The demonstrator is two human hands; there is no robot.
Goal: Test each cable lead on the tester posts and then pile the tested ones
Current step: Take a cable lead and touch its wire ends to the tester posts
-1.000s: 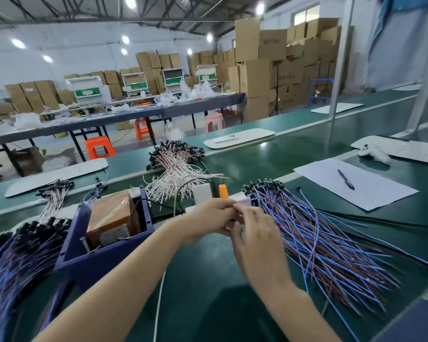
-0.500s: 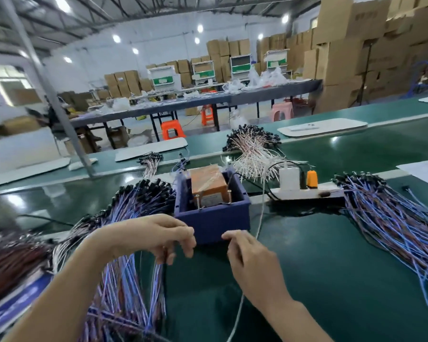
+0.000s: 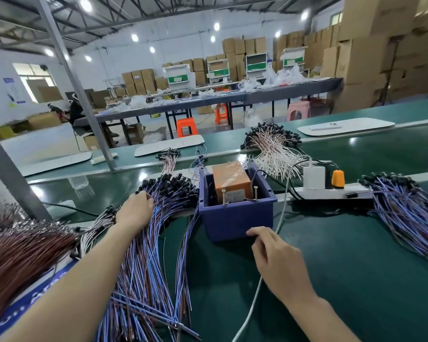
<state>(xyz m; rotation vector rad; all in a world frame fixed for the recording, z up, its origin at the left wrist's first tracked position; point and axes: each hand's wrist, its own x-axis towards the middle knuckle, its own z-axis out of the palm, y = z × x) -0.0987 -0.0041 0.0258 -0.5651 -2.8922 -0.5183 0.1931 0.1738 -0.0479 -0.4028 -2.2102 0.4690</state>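
The tester is an orange box (image 3: 231, 180) inside a blue bin (image 3: 235, 222), with two metal posts (image 3: 223, 197) standing at its front edge. Left of the bin lies a big pile of blue and brown cable leads (image 3: 156, 243) with black connector ends. My left hand (image 3: 135, 211) reaches onto that pile, its fingers lying on the leads near the black ends. My right hand (image 3: 277, 257) hovers just in front of the bin with loosely curled fingers and holds nothing. A second pile of blue leads (image 3: 405, 213) fans out at the right.
A white power strip (image 3: 331, 192) with a white adapter and an orange plug sits right of the bin. A white cord (image 3: 281, 213) runs toward me past my right hand. White-pink leads (image 3: 272, 154) lie behind the bin, brown leads (image 3: 17, 248) at far left.
My view swung left from the right pile. My hands, together on one lead before, have parted: the left went out onto the left pile, the right stays in front of the bin.
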